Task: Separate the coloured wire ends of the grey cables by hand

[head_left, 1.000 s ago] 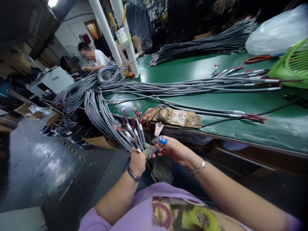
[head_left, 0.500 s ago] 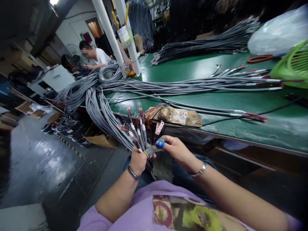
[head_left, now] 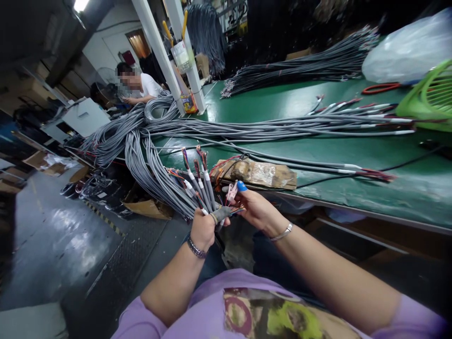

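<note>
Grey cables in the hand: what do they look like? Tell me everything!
The grey cables are a fanned bunch of plastic-looking cords. Each end has a white sleeve and thin coloured strands, red and blue among them, poking up. The left hand grips them in a fist; the right hand pinches one end's strands. They trail away onto the green table.

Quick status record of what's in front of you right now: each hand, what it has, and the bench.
Left hand: closed around grey cable bundle, stripped ends fanned upward
Right hand: fingertips at thin coloured wires beside the left thumb; grip unclear
Right thumb: blue finger cover, raised
Bench: green; long grey cables across it, brown taped block at near edge
Far right: green basket, plastic bag
Background: co-worker in white top, far left
</note>
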`<act>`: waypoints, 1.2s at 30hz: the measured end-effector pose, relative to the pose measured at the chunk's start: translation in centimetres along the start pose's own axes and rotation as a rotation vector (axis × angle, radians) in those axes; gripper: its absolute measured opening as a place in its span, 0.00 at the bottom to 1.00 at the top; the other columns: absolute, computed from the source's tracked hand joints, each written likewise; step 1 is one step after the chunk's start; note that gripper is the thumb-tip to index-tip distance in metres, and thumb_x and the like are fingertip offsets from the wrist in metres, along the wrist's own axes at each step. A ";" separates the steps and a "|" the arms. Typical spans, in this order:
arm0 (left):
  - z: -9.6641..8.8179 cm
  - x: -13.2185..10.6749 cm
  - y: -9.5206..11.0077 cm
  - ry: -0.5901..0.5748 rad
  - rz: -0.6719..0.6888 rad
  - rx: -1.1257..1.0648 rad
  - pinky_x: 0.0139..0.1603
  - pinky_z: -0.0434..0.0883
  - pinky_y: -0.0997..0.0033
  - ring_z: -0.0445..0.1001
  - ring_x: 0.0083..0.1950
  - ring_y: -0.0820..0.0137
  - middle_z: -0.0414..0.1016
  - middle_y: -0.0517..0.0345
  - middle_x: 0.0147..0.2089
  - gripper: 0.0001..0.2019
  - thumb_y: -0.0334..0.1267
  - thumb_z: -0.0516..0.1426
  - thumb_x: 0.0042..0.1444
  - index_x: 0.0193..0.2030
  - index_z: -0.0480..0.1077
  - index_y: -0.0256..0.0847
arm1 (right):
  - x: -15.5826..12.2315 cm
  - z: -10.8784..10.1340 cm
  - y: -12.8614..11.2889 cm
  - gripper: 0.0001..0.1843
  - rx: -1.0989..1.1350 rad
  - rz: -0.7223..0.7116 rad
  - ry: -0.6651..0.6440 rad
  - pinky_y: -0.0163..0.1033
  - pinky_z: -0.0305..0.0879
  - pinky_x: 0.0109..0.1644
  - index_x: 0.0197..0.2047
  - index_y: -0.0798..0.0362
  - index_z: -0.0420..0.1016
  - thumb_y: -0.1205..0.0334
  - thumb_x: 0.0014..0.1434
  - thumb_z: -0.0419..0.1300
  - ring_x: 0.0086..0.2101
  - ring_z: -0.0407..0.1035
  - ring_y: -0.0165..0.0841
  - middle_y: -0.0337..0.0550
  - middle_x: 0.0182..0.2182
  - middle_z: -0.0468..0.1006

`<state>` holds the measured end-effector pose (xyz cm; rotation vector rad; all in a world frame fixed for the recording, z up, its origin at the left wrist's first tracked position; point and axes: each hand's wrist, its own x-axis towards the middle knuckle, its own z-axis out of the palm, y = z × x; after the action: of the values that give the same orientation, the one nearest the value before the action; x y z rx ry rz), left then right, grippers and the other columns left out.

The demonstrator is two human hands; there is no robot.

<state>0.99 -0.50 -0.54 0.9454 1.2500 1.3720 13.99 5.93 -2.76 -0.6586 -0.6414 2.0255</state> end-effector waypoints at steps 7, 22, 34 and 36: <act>0.5 0.6 -0.3 -0.028 -0.038 0.041 0.21 0.62 0.76 0.65 0.17 0.76 0.69 0.58 0.14 0.15 0.42 0.66 0.41 0.15 0.70 0.35 | 0.6 0.3 0.8 0.22 0.056 -0.053 0.048 0.33 0.62 0.26 0.26 0.55 0.74 0.43 0.45 0.68 0.22 0.62 0.26 0.37 0.20 0.72; -0.3 -1.2 -0.8 0.063 0.053 0.003 0.20 0.60 0.76 0.64 0.16 0.77 0.68 0.60 0.14 0.13 0.39 0.65 0.43 0.16 0.69 0.36 | -0.3 0.4 0.0 0.15 0.050 0.035 -0.017 0.33 0.66 0.29 0.33 0.53 0.76 0.48 0.55 0.62 0.23 0.65 0.26 0.39 0.25 0.76; 0.7 -0.1 -0.7 0.118 0.077 0.018 0.22 0.63 0.75 0.66 0.18 0.75 0.69 0.59 0.15 0.12 0.37 0.64 0.43 0.15 0.70 0.36 | 0.6 0.6 0.5 0.18 0.127 0.011 0.051 0.34 0.64 0.31 0.30 0.54 0.78 0.46 0.49 0.67 0.25 0.65 0.27 0.39 0.24 0.76; 0.7 0.1 -0.9 0.114 0.059 0.029 0.22 0.63 0.75 0.66 0.18 0.75 0.69 0.59 0.14 0.12 0.37 0.63 0.43 0.15 0.70 0.36 | 1.0 0.6 0.8 0.18 0.151 -0.007 0.071 0.34 0.63 0.31 0.28 0.54 0.77 0.46 0.47 0.68 0.25 0.65 0.27 0.37 0.22 0.75</act>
<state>1.85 -0.30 -1.34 0.9419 1.3394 1.4750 12.71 6.30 -3.05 -0.6339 -0.4440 2.0118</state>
